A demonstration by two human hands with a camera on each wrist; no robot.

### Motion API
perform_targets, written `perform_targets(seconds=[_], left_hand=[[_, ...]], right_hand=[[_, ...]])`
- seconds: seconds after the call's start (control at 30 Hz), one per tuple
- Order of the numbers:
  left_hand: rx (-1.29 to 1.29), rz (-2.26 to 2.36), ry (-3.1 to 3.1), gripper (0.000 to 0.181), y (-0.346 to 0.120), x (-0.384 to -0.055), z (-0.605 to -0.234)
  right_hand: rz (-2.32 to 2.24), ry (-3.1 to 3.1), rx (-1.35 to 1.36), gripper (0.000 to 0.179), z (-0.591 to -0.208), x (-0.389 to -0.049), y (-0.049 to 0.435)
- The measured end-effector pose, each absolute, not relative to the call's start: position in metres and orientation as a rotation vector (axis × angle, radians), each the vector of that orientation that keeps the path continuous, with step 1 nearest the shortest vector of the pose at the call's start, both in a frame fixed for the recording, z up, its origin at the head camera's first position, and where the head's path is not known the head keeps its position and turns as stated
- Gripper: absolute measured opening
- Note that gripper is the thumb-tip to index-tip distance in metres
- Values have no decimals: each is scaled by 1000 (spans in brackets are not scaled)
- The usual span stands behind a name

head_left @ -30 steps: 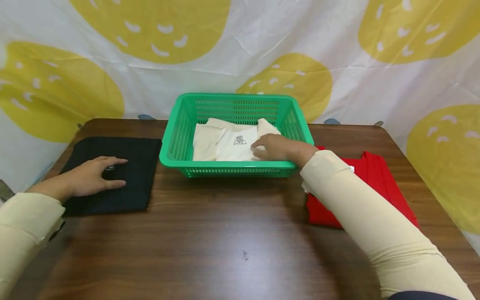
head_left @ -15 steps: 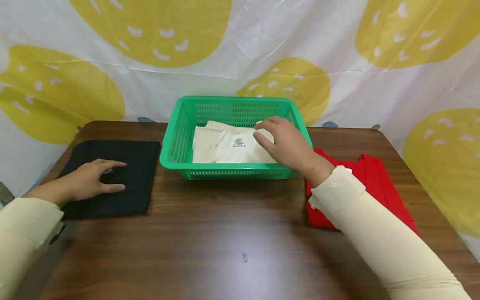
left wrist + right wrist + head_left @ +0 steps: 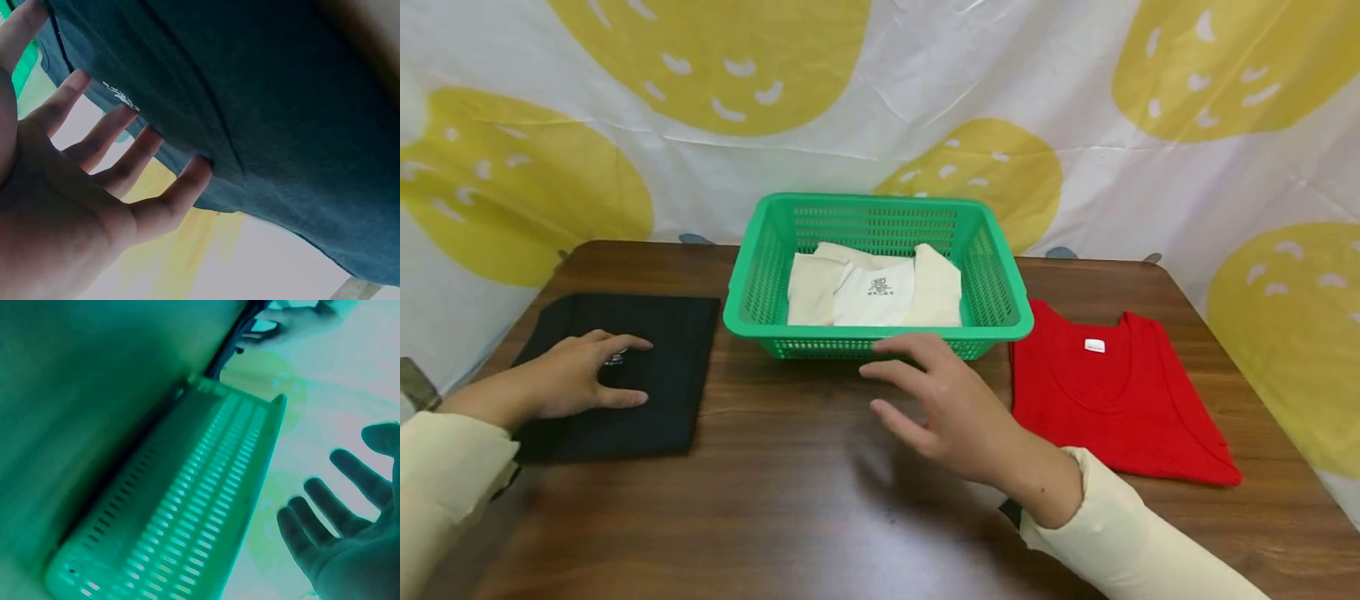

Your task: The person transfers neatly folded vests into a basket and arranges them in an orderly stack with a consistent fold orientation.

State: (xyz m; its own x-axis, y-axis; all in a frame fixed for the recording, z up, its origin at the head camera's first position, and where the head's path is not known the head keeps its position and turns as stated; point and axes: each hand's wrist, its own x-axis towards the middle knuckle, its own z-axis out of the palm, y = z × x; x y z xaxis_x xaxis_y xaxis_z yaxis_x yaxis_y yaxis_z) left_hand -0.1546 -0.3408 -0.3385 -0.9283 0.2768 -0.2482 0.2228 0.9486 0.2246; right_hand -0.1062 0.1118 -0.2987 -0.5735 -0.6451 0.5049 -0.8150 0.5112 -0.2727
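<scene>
Cream garment [image 3: 876, 292]: lies folded inside the green perforated plastic basket [image 3: 805, 332], filling the middle; small dark print [image 3: 881, 287] on its white inner panel. Basket stands upright near the back of the bench [image 3: 760, 508].

Right grip [image 3: 951, 417]: a bare hand, released, fingers spread and lightly curved, holding nothing. It hangs over the bench in front of the basket, its fingertips overlapping the lower front wall in the head view; the right wrist view shows the fingers apart from the basket.

Black garment [image 3: 677, 367]: folded flat on the bench, left of the basket, small white print [image 3: 615, 357] on its upper part.

Left grip [image 3: 580, 375]: bare hand over the black garment, released, fingers extended with thumb apart. Fingertips at or just above the cloth; contact cannot be confirmed.

Red garment [image 3: 1105, 396]: folded flat, scoop neck facing the basket side of the bench, white label [image 3: 1094, 345] inside the neckline. Lies right of the basket.

Both forearms in pale sleeves [image 3: 1135, 542]. White backdrop [image 3: 970, 50] with large yellow motifs hangs behind the bench.
</scene>
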Motion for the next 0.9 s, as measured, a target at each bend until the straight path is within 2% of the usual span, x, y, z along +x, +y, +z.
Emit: perform_targets(seconds=[0.17, 0.47, 0.7, 0.9], left_hand=[[386, 238, 2821, 82, -334, -144, -336], [446, 96, 2755, 86, -317, -132, -327], [472, 46, 2668, 69, -310, -121, -322], [545, 27, 2711, 73, -296, -106, -325]], right_hand=[[710, -2509, 1237, 32, -310, -96, 119], [653, -2691, 1189, 33, -316, -101, 126], [630, -2746, 1201, 32, -317, -103, 129], [647, -2781, 1207, 31, -318, -104, 134]])
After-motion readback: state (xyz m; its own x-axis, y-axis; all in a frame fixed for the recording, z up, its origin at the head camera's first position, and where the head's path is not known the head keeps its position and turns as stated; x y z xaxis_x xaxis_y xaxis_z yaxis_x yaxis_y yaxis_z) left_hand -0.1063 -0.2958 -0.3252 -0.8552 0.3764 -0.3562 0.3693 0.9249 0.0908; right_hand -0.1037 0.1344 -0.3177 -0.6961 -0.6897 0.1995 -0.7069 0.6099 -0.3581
